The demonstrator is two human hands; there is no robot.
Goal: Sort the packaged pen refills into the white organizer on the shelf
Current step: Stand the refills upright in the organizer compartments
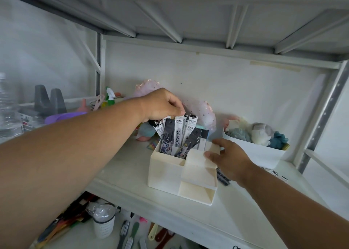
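Observation:
The white organizer (166, 171) stands on the shelf (132, 175), with several packaged pen refills (178, 133) upright in its rear compartments. My left hand (162, 105) reaches over them and pinches the top of a white refill pack between thumb and fingers. My right hand (229, 156) rests on the organizer's right side, fingers against its upper stepped wall. A few dark refill packs (222, 178) lie on the shelf under my right hand, partly hidden.
A white bin (260, 154) of soft fabric items sits right of the organizer. Pink tulle items (204, 111) lie against the back wall. Bottles, a purple dish and grey objects crowd the left. Brushes and a cup lie on the lower shelf.

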